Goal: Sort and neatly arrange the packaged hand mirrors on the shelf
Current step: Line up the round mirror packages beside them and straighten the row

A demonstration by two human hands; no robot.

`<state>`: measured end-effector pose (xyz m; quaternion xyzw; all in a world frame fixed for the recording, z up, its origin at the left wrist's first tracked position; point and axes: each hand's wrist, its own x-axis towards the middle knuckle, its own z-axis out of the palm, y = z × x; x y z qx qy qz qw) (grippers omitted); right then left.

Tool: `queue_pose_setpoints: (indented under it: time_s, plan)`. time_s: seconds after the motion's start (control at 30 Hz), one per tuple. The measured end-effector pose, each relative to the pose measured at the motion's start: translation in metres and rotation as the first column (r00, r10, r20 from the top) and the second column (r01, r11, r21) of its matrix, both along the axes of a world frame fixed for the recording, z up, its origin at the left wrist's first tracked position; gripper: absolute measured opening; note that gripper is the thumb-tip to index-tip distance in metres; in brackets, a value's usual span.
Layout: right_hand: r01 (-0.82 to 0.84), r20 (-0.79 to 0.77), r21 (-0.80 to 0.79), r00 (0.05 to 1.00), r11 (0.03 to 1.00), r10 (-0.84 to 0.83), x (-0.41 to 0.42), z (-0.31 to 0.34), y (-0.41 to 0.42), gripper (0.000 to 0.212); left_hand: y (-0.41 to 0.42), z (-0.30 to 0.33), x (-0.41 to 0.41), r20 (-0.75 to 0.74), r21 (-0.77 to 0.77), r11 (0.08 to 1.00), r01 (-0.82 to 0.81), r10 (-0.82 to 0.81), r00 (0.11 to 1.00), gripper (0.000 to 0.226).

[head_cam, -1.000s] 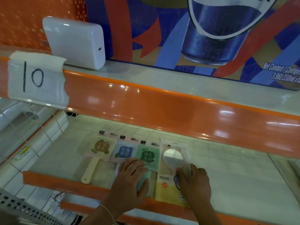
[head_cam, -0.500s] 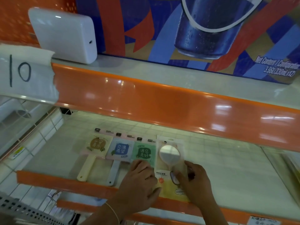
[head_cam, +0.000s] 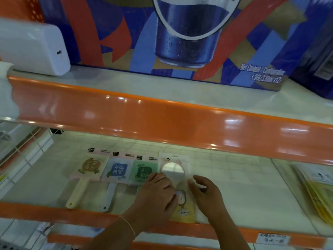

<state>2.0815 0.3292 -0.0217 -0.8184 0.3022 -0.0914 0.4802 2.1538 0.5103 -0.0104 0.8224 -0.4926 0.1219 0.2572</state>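
Three square packaged hand mirrors lie side by side on the white shelf: a brown-faced one with a cream handle, a blue one and a green one. To their right lies a round mirror in a clear pack with a yellow card. My left hand rests over the green mirror's handle and the round pack's left edge. My right hand holds the round pack's right edge with thumb and curled fingers.
An orange shelf lip overhangs the mirrors from above. A white box and a large blue drinks carton stand on the upper shelf. Yellow packets lie at the right end of the lower shelf.
Both hands slid up along the round mirror pack toward the mirror face. The view shifted left and closer to the shelf.
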Motion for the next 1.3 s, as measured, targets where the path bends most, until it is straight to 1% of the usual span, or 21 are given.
queue_pose_setpoints:
  time_s: [0.07, 0.17, 0.2, 0.27, 0.37, 0.53, 0.63, 0.73, 0.8, 0.9, 1.03, 1.07, 1.13, 1.23, 1.3]
  plan:
    - [0.029, 0.028, 0.077, 0.999, 0.997, -0.031, -0.002, 0.010, -0.011, 0.033, -0.016, 0.013, 0.005, -0.015, 0.019, 1.000, -0.022, 0.023, 1.000, 0.023]
    - [0.070, 0.072, 0.141, 0.994, 0.988, -0.080, -0.011, 0.022, -0.033, 0.012, -0.044, 0.027, 0.009, -0.008, 0.096, 0.993, -0.075, 0.076, 0.997, 0.030]
    - [0.083, 0.085, 0.151, 0.992, 0.985, -0.097, -0.016, 0.025, -0.043, 0.008, -0.054, 0.030, 0.008, -0.034, 0.113, 0.990, -0.083, 0.088, 0.996, 0.033]
    - [0.113, 0.104, 0.147, 0.986, 0.983, -0.128, -0.028, 0.030, -0.064, 0.003, -0.077, 0.035, 0.003, -0.106, 0.138, 0.987, -0.079, 0.094, 0.990, 0.036]
    - [0.143, 0.095, 0.137, 0.983, 0.980, -0.157, -0.051, 0.035, -0.099, 0.001, -0.113, 0.040, -0.012, -0.181, 0.104, 0.993, -0.061, 0.079, 0.980, 0.035]
    - [0.210, 0.067, 0.083, 0.974, 0.974, -0.216, -0.093, 0.035, -0.158, 0.016, -0.177, 0.038, -0.045, -0.294, 0.124, 0.992, -0.014, 0.050, 0.954, 0.040]
    - [0.268, 0.077, -0.014, 0.961, 0.963, -0.266, -0.119, 0.035, -0.195, 0.019, -0.213, 0.036, -0.061, -0.340, 0.158, 0.987, 0.025, 0.030, 0.940, 0.045]
    - [0.319, 0.081, -0.151, 0.947, 0.936, -0.310, -0.142, 0.033, -0.227, 0.028, -0.245, 0.031, -0.075, -0.369, 0.195, 0.978, 0.069, 0.008, 0.929, 0.046]
    - [0.373, 0.102, -0.268, 0.928, 0.889, -0.358, -0.156, 0.029, -0.249, 0.031, -0.264, 0.027, -0.082, -0.386, 0.211, 0.974, 0.083, 0.006, 0.922, 0.047]
    - [0.444, 0.182, -0.448, 0.895, 0.776, -0.407, -0.172, 0.021, -0.286, 0.029, -0.293, 0.024, -0.095, -0.409, 0.233, 0.968, 0.095, 0.009, 0.912, 0.048]
    - [0.479, 0.213, -0.597, 0.868, 0.643, -0.449, -0.185, 0.011, -0.330, 0.027, -0.321, 0.022, -0.109, -0.419, 0.251, 0.961, 0.112, 0.003, 0.908, 0.049]
    - [0.478, 0.188, -0.608, 0.862, 0.634, -0.470, -0.187, 0.009, -0.339, 0.030, -0.326, 0.022, -0.112, -0.420, 0.254, 0.961, 0.112, 0.005, 0.908, 0.050]
    - [0.462, 0.110, -0.592, 0.858, 0.661, -0.501, -0.188, 0.005, -0.353, 0.043, -0.335, 0.022, -0.116, -0.425, 0.255, 0.961, 0.110, 0.010, 0.905, 0.050]
    - [0.393, -0.030, -0.577, 0.866, 0.716, -0.499, -0.187, 0.001, -0.369, 0.068, -0.345, 0.022, -0.120, -0.435, 0.260, 0.959, 0.113, 0.012, 0.900, 0.049]
    - [0.357, -0.100, -0.555, 0.868, 0.751, -0.487, -0.186, 0.001, -0.373, 0.078, -0.351, 0.022, -0.123, -0.439, 0.262, 0.959, 0.112, 0.015, 0.899, 0.048]
